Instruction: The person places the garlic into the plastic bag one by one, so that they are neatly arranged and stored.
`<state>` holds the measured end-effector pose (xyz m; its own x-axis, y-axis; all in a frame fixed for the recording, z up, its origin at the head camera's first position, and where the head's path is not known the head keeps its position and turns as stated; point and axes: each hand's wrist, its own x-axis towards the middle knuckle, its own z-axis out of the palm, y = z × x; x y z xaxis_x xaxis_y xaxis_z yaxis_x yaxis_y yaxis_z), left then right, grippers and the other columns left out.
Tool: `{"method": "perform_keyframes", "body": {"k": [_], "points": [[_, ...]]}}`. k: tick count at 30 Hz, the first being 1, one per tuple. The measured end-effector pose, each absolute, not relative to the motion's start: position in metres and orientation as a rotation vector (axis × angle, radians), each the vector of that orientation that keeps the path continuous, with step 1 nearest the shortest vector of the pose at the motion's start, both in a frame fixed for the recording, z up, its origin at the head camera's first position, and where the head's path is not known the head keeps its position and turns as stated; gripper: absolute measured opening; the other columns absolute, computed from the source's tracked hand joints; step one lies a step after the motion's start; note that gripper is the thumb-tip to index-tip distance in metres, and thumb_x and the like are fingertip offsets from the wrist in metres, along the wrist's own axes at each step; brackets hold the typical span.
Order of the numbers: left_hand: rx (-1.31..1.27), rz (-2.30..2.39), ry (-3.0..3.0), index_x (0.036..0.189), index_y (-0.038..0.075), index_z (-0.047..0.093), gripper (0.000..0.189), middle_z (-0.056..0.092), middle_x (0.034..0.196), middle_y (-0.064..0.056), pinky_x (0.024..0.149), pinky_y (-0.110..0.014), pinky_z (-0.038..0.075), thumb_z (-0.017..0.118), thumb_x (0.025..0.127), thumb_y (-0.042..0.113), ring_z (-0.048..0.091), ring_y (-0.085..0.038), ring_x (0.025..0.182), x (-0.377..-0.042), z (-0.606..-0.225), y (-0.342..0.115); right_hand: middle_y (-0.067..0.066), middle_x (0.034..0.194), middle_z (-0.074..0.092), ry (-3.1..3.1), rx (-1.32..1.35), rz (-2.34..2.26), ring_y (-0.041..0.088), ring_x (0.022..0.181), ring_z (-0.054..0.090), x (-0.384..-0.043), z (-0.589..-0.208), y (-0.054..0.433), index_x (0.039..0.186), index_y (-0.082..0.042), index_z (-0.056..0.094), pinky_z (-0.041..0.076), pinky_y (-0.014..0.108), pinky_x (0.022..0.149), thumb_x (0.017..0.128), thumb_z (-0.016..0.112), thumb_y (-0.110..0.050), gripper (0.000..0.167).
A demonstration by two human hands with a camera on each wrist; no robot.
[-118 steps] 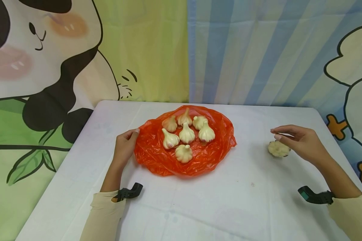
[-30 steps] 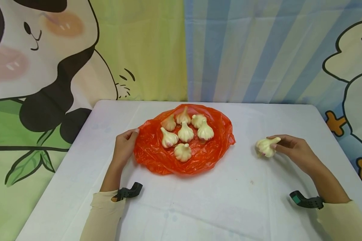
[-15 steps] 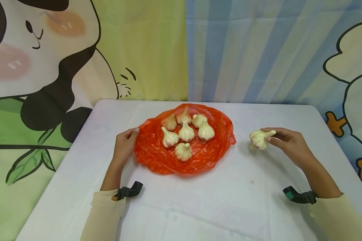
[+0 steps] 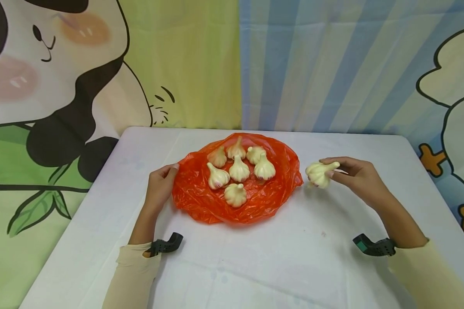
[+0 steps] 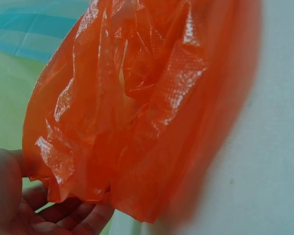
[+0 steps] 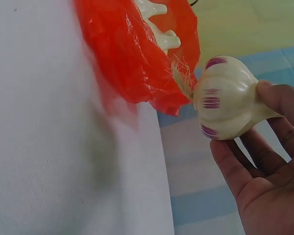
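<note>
A red plastic bag (image 4: 263, 204) lies spread on the table with its mouth facing up, and several garlic bulbs (image 4: 239, 169) sit inside it. My left hand (image 4: 160, 186) pinches the bag's left rim between thumb and fingers; in the left wrist view the thin plastic (image 5: 142, 166) hangs from that grip. My right hand (image 4: 353, 178) holds one more garlic bulb (image 4: 318, 174) by its stem, just off the bag's right edge. Seen from the right wrist, this bulb (image 6: 228, 100) has purple streaks and a tuft of dry roots pointing toward the bag.
The white table (image 4: 278, 266) stretches in front of the bag and to both sides. A few small specks (image 4: 323, 234) lie on it, right of centre. Behind the table hangs a printed curtain (image 4: 313, 64). Each wrist wears a black camera band (image 4: 375, 246).
My right hand has taken hold of the garlic bulb at the right, lifted it and carried it left toward the bag. The left hand and the bag have stayed in place.
</note>
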<state>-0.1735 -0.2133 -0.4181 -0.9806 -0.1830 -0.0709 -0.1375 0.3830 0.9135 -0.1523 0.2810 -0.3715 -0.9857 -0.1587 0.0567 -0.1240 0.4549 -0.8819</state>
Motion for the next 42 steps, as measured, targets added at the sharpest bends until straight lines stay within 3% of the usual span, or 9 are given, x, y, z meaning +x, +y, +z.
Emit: {"method": "perform_keyframes", "body": {"k": [7,16,35,42], "points": [[0.306,-1.706,-2.576,0.124,0.006,0.067,0.054,0.064,0.116,-0.009,0.085,-0.028,0.048,0.049,0.098,0.05,0.053,-0.021,0.102,-0.175,-0.419,-0.214,0.007,0.121,0.064,2.534,-0.469,-1.702,0.01,0.109,0.061,-0.157,-0.367,0.263,0.122,-0.001,0.065,0.052,0.025,0.082,0.091,0.068,-0.008,0.032],[0.307,-1.704,-2.576,0.122,0.007,0.068,0.053,0.064,0.115,-0.009,0.086,-0.031,0.047,0.05,0.098,0.05,0.054,-0.021,0.102,-0.173,-0.418,-0.214,0.007,0.119,0.065,2.548,-0.493,-1.65,0.013,0.098,0.066,-0.162,-0.359,0.243,0.123,-0.003,0.065,0.054,0.026,0.08,0.092,0.068,-0.014,0.033],[0.283,-1.727,-2.57,0.124,0.006,0.066,0.053,0.064,0.118,-0.009,0.09,-0.034,0.045,0.05,0.098,0.05,0.054,-0.021,0.106,-0.175,-0.419,-0.213,0.013,0.118,0.064,2.391,-0.511,-1.563,0.024,0.103,0.065,-0.177,-0.363,0.205,0.12,-0.005,0.067,0.056,0.034,0.079,0.091,0.07,-0.015,0.031],[0.292,-1.715,-2.582,0.125,0.007,0.066,0.054,0.064,0.118,-0.009,0.091,-0.035,0.045,0.049,0.098,0.05,0.054,-0.022,0.107,-0.174,-0.418,-0.214,0.013,0.115,0.067,2.389,-0.541,-1.487,0.026,0.103,0.065,-0.181,-0.366,0.19,0.119,-0.005,0.068,0.055,0.032,0.08,0.091,0.068,-0.011,0.029]]}}
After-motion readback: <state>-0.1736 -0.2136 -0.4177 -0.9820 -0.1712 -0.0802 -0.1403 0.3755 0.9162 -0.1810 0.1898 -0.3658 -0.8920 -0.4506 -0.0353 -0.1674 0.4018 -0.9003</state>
